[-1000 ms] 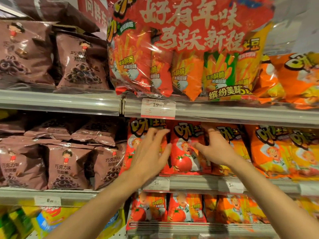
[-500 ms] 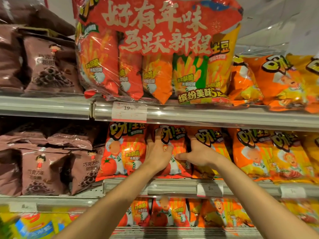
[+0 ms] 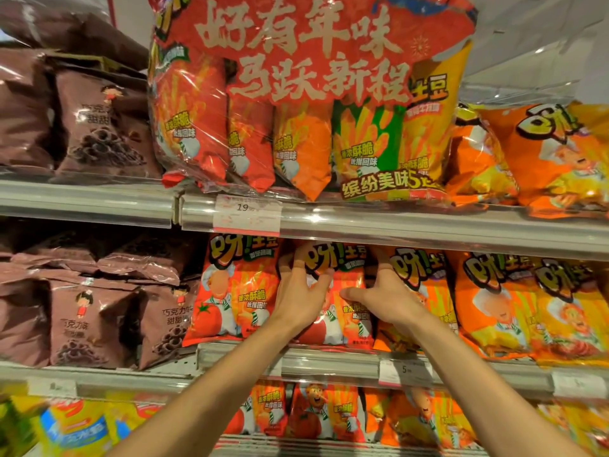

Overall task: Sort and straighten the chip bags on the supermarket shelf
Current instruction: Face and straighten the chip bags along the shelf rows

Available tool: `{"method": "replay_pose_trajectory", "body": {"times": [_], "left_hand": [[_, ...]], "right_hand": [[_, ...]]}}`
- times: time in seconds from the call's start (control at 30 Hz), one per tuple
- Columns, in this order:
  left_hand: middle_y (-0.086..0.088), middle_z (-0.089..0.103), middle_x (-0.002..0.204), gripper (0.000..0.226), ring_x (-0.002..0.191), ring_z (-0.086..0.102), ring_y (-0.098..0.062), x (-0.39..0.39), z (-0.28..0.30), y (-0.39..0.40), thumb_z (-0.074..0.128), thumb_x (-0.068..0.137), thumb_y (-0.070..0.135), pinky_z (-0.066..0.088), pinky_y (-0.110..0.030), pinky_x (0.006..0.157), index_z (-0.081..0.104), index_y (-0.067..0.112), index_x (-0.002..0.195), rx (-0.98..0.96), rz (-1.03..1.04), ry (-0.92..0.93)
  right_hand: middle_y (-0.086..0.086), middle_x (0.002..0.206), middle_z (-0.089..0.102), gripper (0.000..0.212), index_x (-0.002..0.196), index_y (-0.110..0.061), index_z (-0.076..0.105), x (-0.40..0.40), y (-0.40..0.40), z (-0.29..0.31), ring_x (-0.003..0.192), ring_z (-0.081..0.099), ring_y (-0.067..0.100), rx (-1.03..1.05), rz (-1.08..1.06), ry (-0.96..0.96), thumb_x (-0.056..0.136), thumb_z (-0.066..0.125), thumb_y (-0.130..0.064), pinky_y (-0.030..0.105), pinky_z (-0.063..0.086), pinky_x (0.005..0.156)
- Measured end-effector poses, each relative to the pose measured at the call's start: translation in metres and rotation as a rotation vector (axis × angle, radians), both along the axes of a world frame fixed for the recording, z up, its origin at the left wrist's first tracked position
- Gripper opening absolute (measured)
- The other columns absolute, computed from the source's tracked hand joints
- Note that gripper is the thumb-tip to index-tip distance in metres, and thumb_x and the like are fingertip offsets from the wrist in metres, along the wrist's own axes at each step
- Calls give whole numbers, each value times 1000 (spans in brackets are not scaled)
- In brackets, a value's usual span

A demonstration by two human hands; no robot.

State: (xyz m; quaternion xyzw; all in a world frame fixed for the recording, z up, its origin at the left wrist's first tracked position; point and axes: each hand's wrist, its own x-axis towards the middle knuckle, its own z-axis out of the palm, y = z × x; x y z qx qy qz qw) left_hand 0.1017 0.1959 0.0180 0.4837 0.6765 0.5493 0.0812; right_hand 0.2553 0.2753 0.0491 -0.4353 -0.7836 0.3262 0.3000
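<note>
On the middle shelf [image 3: 333,361] stands an upright red tomato chip bag [image 3: 351,316]. My left hand [image 3: 298,293] lies spread over its upper left front, fingertips at the bag's top. My right hand [image 3: 387,296] holds its right edge, thumb across the front and fingers tucked behind, between it and an orange bag [image 3: 425,291]. A second red bag [image 3: 237,291] stands just to the left, touching it. More orange bags [image 3: 501,308] fill the shelf to the right.
The upper shelf rail [image 3: 412,230] with a price tag [image 3: 247,214] hangs just above my fingers. A big red multipack [image 3: 296,127] sits on it. Brown chocolate snack bags [image 3: 85,321] fill the left bays. More red and orange bags [image 3: 323,413] stand below.
Both hands closed in from open and apart onto the red bag, and their fingers now reach its top. My view has shifted right and closer to the shelf.
</note>
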Motion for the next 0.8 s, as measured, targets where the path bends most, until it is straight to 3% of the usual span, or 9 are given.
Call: {"method": "replay_pose_trajectory", "body": {"times": [0.07, 0.13, 0.23, 0.3, 0.37, 0.5, 0.63, 0.73, 0.8], "left_hand": [[-1, 45, 130, 55, 101, 53, -10, -1, 3, 1, 59, 94, 49, 39, -21, 81, 31, 39, 141, 15, 18, 2], [2, 59, 114, 61, 79, 58, 2, -3, 7, 3, 58, 96, 48, 47, -19, 73, 29, 34, 147, 27, 7, -5], [-9, 69, 105, 64, 82, 68, -20, -5, 11, 8, 56, 98, 48, 57, -37, 79, 24, 34, 151, -40, -45, -96], [-8, 71, 83, 66, 66, 65, -19, -5, 12, 11, 58, 98, 45, 56, -33, 69, 24, 31, 152, -72, -80, -175], [-12, 72, 78, 66, 58, 59, -18, -5, 12, 13, 60, 96, 43, 52, -31, 65, 25, 32, 151, -78, -83, -212], [-9, 73, 83, 51, 66, 66, -21, -6, 9, 20, 63, 95, 42, 58, -37, 68, 40, 30, 139, -23, -52, -200], [-12, 71, 88, 55, 72, 66, -26, -6, 10, 23, 59, 95, 47, 59, -45, 78, 37, 31, 143, -73, -18, -168], [-26, 55, 132, 55, 113, 56, -43, -4, 6, 18, 41, 102, 47, 47, -48, 99, 24, 34, 153, -216, 50, 185], [-27, 39, 147, 54, 130, 42, -41, -2, 0, 1, 31, 104, 47, 40, -47, 106, 21, 32, 155, -197, 21, 365]], "right_hand": [[-6, 95, 62, 57, 112, -16, 42, 2, -1, 0, 79, 61, 3, 3, 30, -14, 77, 83, -36, 17, 46, 53], [-2, 102, 66, 56, 117, -17, 43, 2, 1, 0, 86, 65, 8, -29, 81, 8, 79, 82, -29, 24, 56, 67], [-1, 126, 62, 67, 133, -23, 44, 3, 4, 8, 108, 62, 14, -36, 174, -25, 78, 82, -22, 36, 55, 90], [-7, 145, 43, 91, 148, -37, 31, 2, 5, 14, 124, 46, 10, -24, 244, -58, 76, 82, -18, 29, 47, 96], [-7, 151, 37, 100, 151, -43, 25, -1, 6, 18, 117, 45, 3, -58, 272, -57, 74, 83, -16, 16, 43, 86], [-7, 151, 38, 105, 154, -40, 22, -3, 8, 18, 122, 47, 8, -97, 219, -47, 72, 85, -18, 13, 39, 84], [-14, 110, 59, 86, 143, -38, 35, -6, 7, 13, 69, 56, -13, -97, 209, -1, 76, 81, -8, 0, 39, 50], [6, 123, 63, 59, 124, -31, 47, -5, -2, 13, 72, 58, -7, -59, 169, -1, 79, 76, -6, 5, 44, 51], [11, 125, 61, 52, 126, -26, 47, -3, -9, 13, 79, 58, -4, -19, 151, -35, 83, 70, -8, 9, 44, 54]]}}
